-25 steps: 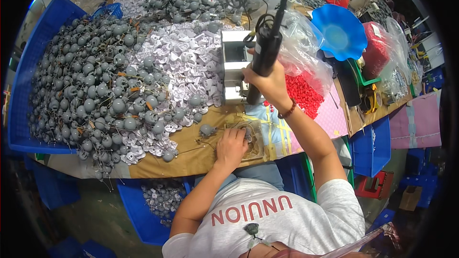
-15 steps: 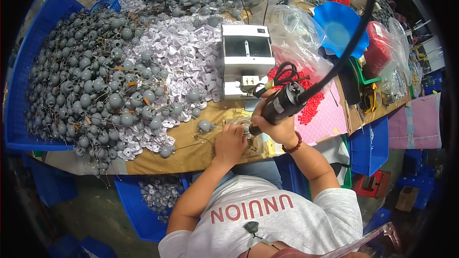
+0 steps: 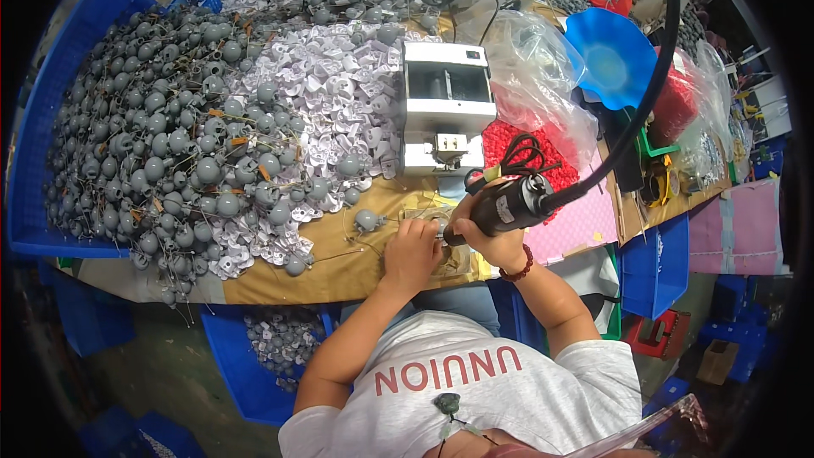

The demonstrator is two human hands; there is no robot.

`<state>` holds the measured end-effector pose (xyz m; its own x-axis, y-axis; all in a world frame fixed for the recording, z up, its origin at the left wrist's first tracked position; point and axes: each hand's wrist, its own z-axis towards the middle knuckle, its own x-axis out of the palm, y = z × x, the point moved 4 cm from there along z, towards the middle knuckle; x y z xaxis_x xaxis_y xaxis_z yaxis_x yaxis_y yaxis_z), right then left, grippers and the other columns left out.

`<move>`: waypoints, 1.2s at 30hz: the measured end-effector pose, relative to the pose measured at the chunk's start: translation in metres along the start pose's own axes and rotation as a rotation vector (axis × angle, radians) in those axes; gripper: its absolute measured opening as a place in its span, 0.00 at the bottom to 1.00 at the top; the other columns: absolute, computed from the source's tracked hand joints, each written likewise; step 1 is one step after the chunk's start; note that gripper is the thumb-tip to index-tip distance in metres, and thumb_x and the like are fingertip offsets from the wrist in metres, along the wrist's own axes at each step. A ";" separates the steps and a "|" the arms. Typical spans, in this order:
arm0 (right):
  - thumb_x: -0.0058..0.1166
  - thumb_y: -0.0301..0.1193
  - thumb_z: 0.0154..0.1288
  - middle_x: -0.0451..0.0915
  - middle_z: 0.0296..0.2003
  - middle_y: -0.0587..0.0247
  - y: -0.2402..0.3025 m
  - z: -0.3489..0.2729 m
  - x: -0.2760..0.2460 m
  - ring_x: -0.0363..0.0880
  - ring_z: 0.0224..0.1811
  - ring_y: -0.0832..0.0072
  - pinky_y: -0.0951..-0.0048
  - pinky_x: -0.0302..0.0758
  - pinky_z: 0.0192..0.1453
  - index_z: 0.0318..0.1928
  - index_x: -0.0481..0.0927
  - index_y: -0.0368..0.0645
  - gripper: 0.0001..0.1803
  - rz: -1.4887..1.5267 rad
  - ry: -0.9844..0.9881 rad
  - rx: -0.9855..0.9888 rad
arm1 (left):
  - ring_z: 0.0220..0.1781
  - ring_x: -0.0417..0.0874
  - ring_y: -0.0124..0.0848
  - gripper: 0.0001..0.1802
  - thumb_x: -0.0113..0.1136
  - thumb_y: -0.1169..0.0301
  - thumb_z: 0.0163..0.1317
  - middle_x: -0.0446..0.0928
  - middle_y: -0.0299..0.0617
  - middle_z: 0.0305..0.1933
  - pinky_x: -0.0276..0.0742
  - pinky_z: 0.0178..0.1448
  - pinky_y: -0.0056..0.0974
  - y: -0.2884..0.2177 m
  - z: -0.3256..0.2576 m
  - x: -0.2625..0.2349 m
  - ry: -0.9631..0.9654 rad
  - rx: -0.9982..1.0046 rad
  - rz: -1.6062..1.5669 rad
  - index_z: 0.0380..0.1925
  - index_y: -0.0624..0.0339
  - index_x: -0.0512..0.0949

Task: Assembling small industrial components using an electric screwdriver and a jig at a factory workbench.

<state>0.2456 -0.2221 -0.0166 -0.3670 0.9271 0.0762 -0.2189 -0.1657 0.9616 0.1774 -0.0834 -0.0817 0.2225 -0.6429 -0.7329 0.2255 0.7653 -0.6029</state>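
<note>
My right hand (image 3: 496, 244) is wrapped round a black electric screwdriver (image 3: 509, 206), whose thick cable rises to the upper right. The tool is tilted, with its tip down and to the left, close to the fingers of my left hand (image 3: 413, 248). Those fingers are bent and pressed together over a small piece that they mostly hide, on a clear pad near the table's front edge. Just left of that hand lies a grey ball-shaped part (image 3: 367, 220) with thin wires. Behind the screwdriver stands a white screw feeder (image 3: 448, 106) with a dark window.
A large heap of grey ball-shaped parts (image 3: 157, 123) fills the left, beside a blue tray wall (image 3: 34, 144). White plastic pieces (image 3: 335, 76) lie between heap and feeder. Small red parts (image 3: 509, 144), clear bags and a blue scalloped bowl (image 3: 612, 55) are on the right.
The screwdriver has tipped flatter, and its tip is nearer to my left fingers. The view has shifted slightly. My left hand stays at the same spot.
</note>
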 end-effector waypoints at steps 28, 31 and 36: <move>0.59 0.19 0.68 0.77 0.33 0.61 -0.004 -0.005 -0.004 0.79 0.36 0.70 0.58 0.80 0.55 0.69 0.58 0.41 0.33 -0.180 0.362 -0.077 | 0.52 0.79 0.44 0.24 0.72 0.72 0.49 0.79 0.42 0.44 0.81 0.51 0.47 0.006 0.004 -0.006 0.097 -0.051 -0.066 0.49 0.56 0.81; 0.60 0.21 0.69 0.77 0.32 0.61 -0.001 -0.009 -0.006 0.80 0.36 0.69 0.57 0.80 0.54 0.70 0.57 0.42 0.35 -0.060 0.278 -0.042 | 0.51 0.79 0.43 0.24 0.72 0.72 0.49 0.79 0.41 0.44 0.81 0.51 0.47 0.005 0.002 -0.005 0.094 -0.054 -0.051 0.49 0.56 0.81; 0.57 0.18 0.68 0.79 0.34 0.65 0.029 0.007 0.000 0.80 0.38 0.74 0.69 0.76 0.54 0.65 0.59 0.37 0.29 0.092 0.255 -0.126 | 0.51 0.80 0.43 0.23 0.72 0.73 0.50 0.79 0.41 0.44 0.81 0.50 0.46 0.005 0.001 -0.002 0.077 -0.050 -0.025 0.49 0.56 0.81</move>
<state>0.2452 -0.2248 0.0131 -0.6024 0.7945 0.0771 -0.2789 -0.3000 0.9123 0.1789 -0.0784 -0.0835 0.1431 -0.6593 -0.7382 0.1816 0.7507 -0.6353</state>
